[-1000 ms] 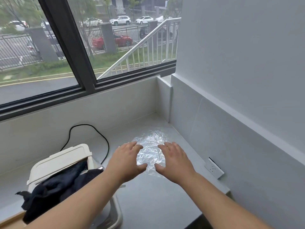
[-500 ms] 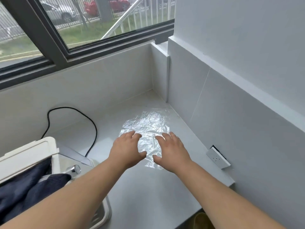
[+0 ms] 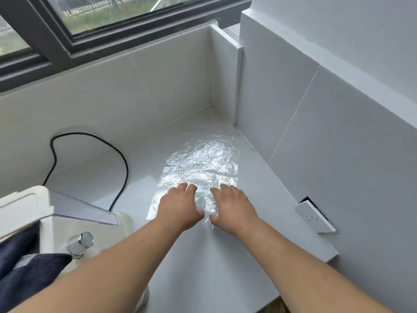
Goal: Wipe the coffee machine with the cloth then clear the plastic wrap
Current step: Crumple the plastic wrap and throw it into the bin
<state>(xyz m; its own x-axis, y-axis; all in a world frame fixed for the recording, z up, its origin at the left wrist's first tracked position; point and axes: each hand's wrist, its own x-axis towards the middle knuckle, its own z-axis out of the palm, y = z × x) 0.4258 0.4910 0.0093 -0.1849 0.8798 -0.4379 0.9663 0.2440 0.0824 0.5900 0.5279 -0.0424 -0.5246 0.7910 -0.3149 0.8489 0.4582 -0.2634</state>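
Both hands lay palm-down, fingers spread and gripping nothing, on the near edge of the plastic wrap point(image 3: 203, 163): left hand point(image 3: 178, 206), right hand point(image 3: 232, 208). The crinkled wrap was flat on the desk point(image 3: 203, 267), in the corner. The dark cloth point(image 3: 24, 269) was draped on the coffee machine point(image 3: 56, 222) at the left.

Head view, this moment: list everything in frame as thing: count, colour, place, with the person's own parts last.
plastic wrap: one, clear and crinkled, flat on the counter near the corner
coffee machine: one, white, lower left
cloth: one, dark navy, draped on the machine
cable: one, black, looping behind the machine
counter: one, pale grey
wall socket: one, white, right wall
window: one, dark frame, top
left hand: one, palm down on the wrap's near edge
right hand: one, palm down on the wrap beside it
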